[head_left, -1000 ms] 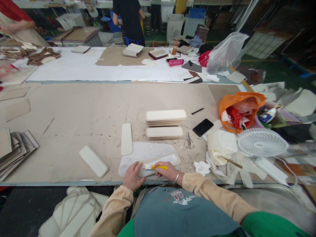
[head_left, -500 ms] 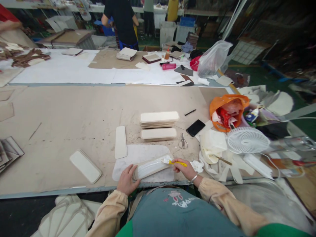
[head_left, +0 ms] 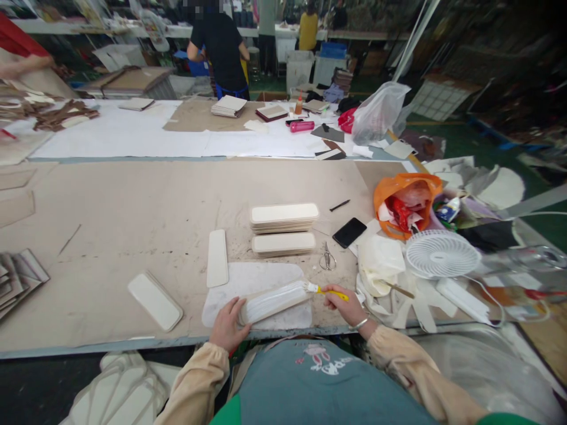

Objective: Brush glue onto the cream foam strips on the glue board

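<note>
White-streaked strip (head_left: pixel 275 302) touching the left hand (head_left: pixel 228 326), thumb and fingers apart, yellow-handled brush (head_left: pixel 316 288) clamped in the right hand (head_left: pixel 346 306), scissors (head_left: pixel 327 255) beyond that hand

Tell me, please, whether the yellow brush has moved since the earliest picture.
Yes, rightward: judged against the scissors, the yellow brush has gone from wholly left of them to their near side.
</note>
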`<state>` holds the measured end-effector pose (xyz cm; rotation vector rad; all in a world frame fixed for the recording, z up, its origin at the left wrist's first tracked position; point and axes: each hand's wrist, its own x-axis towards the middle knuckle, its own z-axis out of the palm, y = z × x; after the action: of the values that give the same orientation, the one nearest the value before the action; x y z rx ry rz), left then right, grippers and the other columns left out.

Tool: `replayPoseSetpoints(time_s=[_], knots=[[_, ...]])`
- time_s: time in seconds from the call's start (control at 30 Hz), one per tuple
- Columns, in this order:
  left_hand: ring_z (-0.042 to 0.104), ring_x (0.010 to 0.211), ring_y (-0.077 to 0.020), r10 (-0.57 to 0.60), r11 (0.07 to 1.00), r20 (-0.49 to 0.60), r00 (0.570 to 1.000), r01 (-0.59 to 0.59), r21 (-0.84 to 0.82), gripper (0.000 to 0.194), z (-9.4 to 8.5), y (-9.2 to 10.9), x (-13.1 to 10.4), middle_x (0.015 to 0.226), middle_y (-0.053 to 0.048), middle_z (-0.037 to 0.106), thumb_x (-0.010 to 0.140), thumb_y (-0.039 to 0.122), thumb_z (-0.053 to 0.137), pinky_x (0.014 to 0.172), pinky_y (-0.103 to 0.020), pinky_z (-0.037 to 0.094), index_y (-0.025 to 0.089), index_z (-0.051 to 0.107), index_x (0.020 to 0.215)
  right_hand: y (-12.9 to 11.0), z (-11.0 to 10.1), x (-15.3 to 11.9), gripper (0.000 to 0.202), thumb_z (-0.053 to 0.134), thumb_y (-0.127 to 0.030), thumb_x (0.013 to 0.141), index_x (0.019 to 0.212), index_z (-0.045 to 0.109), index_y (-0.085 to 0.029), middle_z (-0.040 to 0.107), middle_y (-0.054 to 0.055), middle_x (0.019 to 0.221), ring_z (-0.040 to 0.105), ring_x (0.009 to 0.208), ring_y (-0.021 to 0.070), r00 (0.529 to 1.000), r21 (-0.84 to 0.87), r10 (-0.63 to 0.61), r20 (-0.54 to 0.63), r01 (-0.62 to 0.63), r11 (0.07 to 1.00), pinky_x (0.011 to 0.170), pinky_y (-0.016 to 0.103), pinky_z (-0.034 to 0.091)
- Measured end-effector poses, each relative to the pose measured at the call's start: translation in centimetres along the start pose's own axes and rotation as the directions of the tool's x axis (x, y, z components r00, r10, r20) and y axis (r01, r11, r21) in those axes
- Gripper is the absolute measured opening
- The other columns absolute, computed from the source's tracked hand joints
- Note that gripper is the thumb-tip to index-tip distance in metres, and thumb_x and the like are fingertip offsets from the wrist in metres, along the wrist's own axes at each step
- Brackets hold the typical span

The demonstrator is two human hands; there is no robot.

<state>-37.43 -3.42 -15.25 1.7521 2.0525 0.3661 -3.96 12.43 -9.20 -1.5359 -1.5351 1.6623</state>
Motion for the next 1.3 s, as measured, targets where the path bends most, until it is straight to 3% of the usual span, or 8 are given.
replayPoseSetpoints(time_s=[0.3,0.53,0.7,0.77,0.87,0.93,1.1,1.3], knots=[[0.042,0.119,-0.0259,-0.011,1.0,0.003,1.0,0.011,-0.019,0.064,0.1,-0.1,0.0,0.13,-0.012,0.042,0.067,0.033,0.06,0.1,-0.041,0.035,0.018,0.041,0.127,-0.3,0.6,-1.0,0.026,0.051,-0.033,0.076,0.089,0.065,-0.016,0.063,0.0,0.058,0.057,0.052,0.0138,0.99,-0.088,-0.087,0.114,0.097,0.991,0.054,0.026,0.049],[0.041,0.12,-0.0276,-0.049,0.998,0.028,0.998,0.05,-0.049,0.067,-0.4,0.1,-0.2,0.131,-0.012,0.043,0.063,0.031,0.063,0.1,-0.045,0.033,0.021,0.043,0.126,-0.3,-0.7,-1.5,0.027,0.052,-0.037,0.076,0.091,0.065,-0.018,0.064,0.003,0.06,0.06,0.055,0.0176,0.994,-0.152,-0.09,0.067,0.099,0.983,0.055,0.029,0.051],[0.041,0.121,-0.0258,-0.139,0.988,-0.017,0.99,0.137,-0.066,0.062,-1.8,-0.6,0.5,0.131,-0.013,0.044,0.068,0.045,0.06,0.101,-0.042,0.034,0.017,0.047,0.122,0.0,-1.5,-2.2,0.028,0.055,-0.043,0.076,0.089,0.065,-0.02,0.064,0.004,0.065,0.06,0.058,0.019,0.99,-0.116,-0.139,0.032,0.142,0.983,0.056,0.03,0.052],[0.044,0.118,-0.0224,-0.263,0.965,-0.096,0.96,0.261,-0.035,0.051,-2.9,-1.5,1.8,0.126,-0.012,0.049,0.076,0.046,0.051,0.1,-0.037,0.035,0.015,0.051,0.117,0.1,-1.6,-2.6,0.029,0.055,-0.044,0.076,0.09,0.065,-0.02,0.064,0.005,0.067,0.06,0.062,0.0197,0.985,-0.122,-0.172,-0.007,0.17,0.978,0.057,0.03,0.052],[0.049,0.112,-0.0207,-0.482,0.868,-0.189,0.855,0.496,0.028,0.047,-4.6,-3.2,4.8,0.117,-0.012,0.054,0.081,0.046,0.045,0.096,-0.032,0.036,0.013,0.052,0.113,0.0,-1.4,-3.0,0.03,0.057,-0.045,0.075,0.09,0.064,-0.02,0.064,0.005,0.068,0.06,0.063,0.0199,0.976,-0.138,-0.2,-0.088,0.187,0.973,0.058,0.029,0.051],[0.051,0.109,-0.0238,-0.561,0.814,-0.201,0.803,0.58,0.044,0.05,-5.5,-4.3,6.9,0.114,-0.015,0.055,0.078,0.048,0.047,0.093,-0.034,0.038,0.011,0.053,0.112,-0.2,-1.2,-3.2,0.031,0.057,-0.047,0.073,0.089,0.064,-0.021,0.064,0.005,0.067,0.059,0.061,0.0198,0.968,-0.147,-0.197,-0.155,0.175,0.974,0.057,0.029,0.052],[0.056,0.099,-0.0275,-0.631,0.765,-0.14,0.763,0.642,0.05,0.04,-5.9,-5.8,10.6,0.103,-0.017,0.058,0.069,0.042,0.058,0.083,-0.033,0.042,0.011,0.059,0.094,-0.6,-0.9,-3.6,0.03,0.059,-0.048,0.072,0.089,0.065,-0.024,0.065,0.003,0.067,0.06,0.059,0.0188,0.958,-0.185,-0.201,-0.203,0.164,0.969,0.057,0.027,0.051],[0.057,0.097,-0.0294,-0.679,0.729,-0.119,0.724,0.684,0.001,0.035,-5.3,-6.1,11.7,0.1,-0.02,0.059,0.066,0.033,0.059,0.079,-0.035,0.043,0.01,0.057,0.094,-0.5,-0.2,-4.1,0.033,0.061,-0.048,0.069,0.089,0.065,-0.021,0.065,0.003,0.068,0.061,0.062,0.0188,0.942,-0.125,-0.176,-0.285,0.145,0.982,0.058,0.026,0.053]])
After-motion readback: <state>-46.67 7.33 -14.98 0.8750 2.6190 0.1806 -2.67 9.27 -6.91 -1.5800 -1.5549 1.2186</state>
